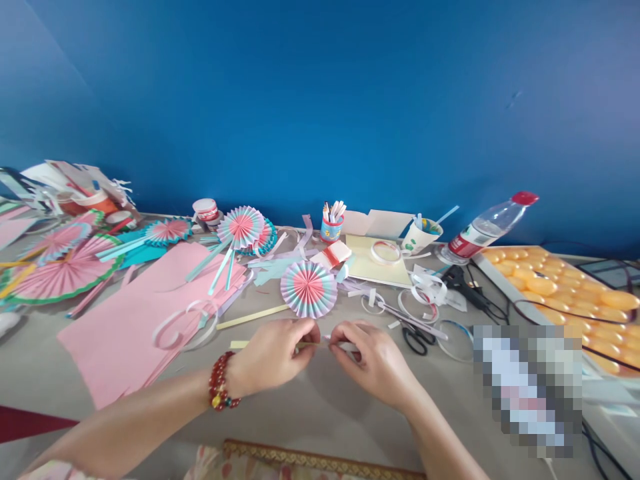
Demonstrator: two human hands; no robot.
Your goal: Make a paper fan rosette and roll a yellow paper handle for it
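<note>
My left hand [280, 353], with a red bead bracelet on the wrist, pinches a pale yellow paper strip [240, 345] whose end sticks out to the left. Close beside it, my right hand [363, 353] is closed on a small white piece, partly hidden by the fingers. The fingertips of the two hands are a short gap apart, above the grey table. Just beyond them lies a round pleated paper rosette [309, 289] in pink, lilac and mint. Another yellow strip [253, 317] rests behind my left hand.
Pink paper sheets [135, 320] and finished fans [65, 267] cover the left side. Scissors [417, 339], a black glue gun [467, 290], a plastic bottle [485, 230] and an orange bumpy tray [560, 287] are at the right. A pen cup [332, 228] stands near the blue wall.
</note>
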